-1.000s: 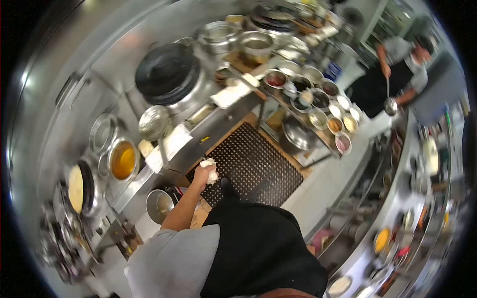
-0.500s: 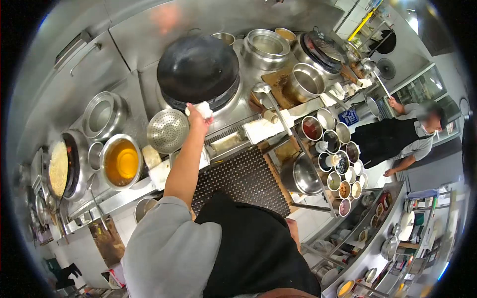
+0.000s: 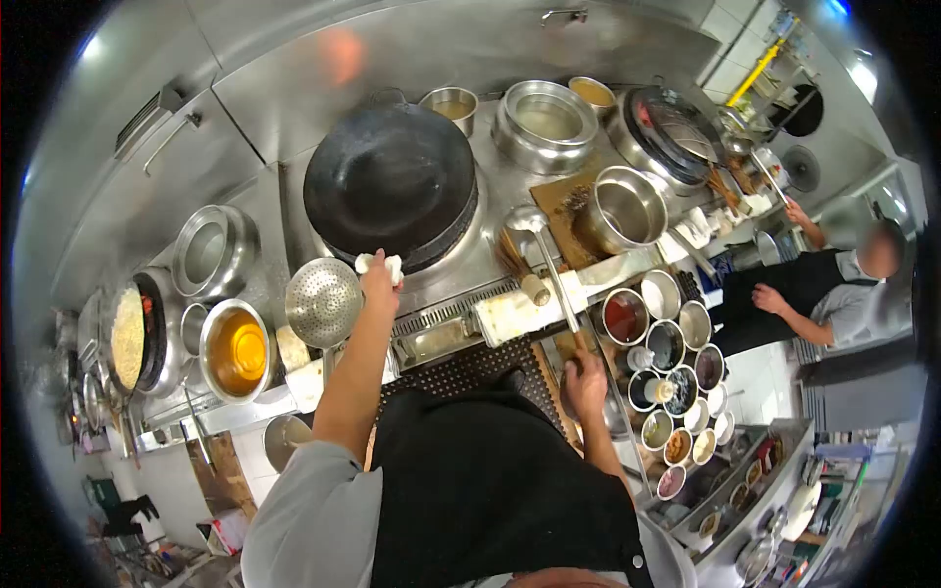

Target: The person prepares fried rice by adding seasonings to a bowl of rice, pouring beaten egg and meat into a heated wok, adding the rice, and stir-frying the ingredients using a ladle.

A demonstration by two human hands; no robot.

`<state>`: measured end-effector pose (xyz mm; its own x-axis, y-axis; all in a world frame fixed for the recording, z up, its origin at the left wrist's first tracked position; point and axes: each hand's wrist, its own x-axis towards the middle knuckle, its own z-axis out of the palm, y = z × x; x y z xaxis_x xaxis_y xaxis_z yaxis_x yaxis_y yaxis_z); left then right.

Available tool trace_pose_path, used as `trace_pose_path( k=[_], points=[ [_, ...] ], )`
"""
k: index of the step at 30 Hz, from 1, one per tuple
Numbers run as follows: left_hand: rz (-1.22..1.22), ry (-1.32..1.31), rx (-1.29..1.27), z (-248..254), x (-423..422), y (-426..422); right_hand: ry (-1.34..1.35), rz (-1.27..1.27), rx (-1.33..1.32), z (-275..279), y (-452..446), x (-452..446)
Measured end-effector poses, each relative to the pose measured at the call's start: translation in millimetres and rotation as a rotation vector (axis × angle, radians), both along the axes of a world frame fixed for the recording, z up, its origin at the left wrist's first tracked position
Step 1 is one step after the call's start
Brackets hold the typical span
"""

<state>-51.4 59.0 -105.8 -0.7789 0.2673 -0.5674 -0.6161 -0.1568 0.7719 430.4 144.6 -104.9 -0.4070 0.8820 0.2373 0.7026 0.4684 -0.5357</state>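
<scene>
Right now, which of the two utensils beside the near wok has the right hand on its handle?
The ladle with the solid bowl; the other, a perforated strainer, sits closer to the left hand.

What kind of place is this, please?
Most likely a restaurant kitchen: it shows a large black round wok, a perforated round metal strainer and many small round metal containers of ingredients.
</scene>
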Motion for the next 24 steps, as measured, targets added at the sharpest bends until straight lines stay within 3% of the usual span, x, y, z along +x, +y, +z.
trace_pose_path(
  k=[3, 7, 8, 9, 10, 11, 12, 14, 16, 17, 19, 21, 23, 24],
  points=[
    [0.091, -0.018, -0.025, 34.8, 30.2, 14.1, -0.154, 0.081, -0.044, -14.5, 72.6, -20.2],
    [0.004, 0.007, -0.054, 11.4, 9.9, 3.2, -0.327, 0.110, -0.174, -34.9, 105.6, -29.9],
    [-0.057, 0.025, -0.199, 0.1, -8.0, -8.4, -0.358, 0.091, -0.261, -35.4, 106.5, -30.2],
    [-0.192, 0.084, -0.188, -39.7, -47.4, -32.0, -0.387, 0.069, -0.345, -35.1, 108.4, -32.1],
    [-0.358, 0.351, 0.172, -89.9, -93.1, -70.1, -0.424, 0.060, -0.434, -35.7, 110.3, -34.3],
    [-0.640, 0.755, -0.698, -125.1, -181.8, -75.8, -0.424, 0.061, -0.422, -33.5, 111.6, -36.7],
    [-0.353, 0.847, -0.656, -46.1, -182.5, -73.6, -0.375, 0.060, -0.395, -34.6, 111.8, -40.6],
    [-0.078, 0.805, -0.749, 2.2, -237.6, -87.4, -0.296, 0.021, -0.355, -44.7, 107.3, -40.4],
    [0.108, 0.505, -0.464, 82.8, -227.3, -88.0, -0.204, -0.002, -0.369, -46.3, 107.1, -40.9],
    [0.095, 0.513, -0.460, 87.4, -226.5, -89.1, -0.144, 0.003, -0.405, -37.0, 98.0, -42.2],
    [0.189, 0.883, -0.283, 88.7, -213.9, -102.2, -0.003, -0.007, -0.378, -24.5, 65.7, -44.9],
    [0.071, 0.691, -0.133, 102.6, -178.8, -118.4, 0.123, -0.014, -0.336, -20.9, 33.9, -46.8],
    [-0.018, 0.555, -0.009, 112.4, -137.8, -133.1, 0.239, -0.083, -0.585, -23.3, 6.1, -48.0],
    [-0.033, 0.506, 0.038, 118.9, -114.5, -137.1, 0.272, -0.091, -0.684, 6.3, -6.9, -60.3]
  ],
)
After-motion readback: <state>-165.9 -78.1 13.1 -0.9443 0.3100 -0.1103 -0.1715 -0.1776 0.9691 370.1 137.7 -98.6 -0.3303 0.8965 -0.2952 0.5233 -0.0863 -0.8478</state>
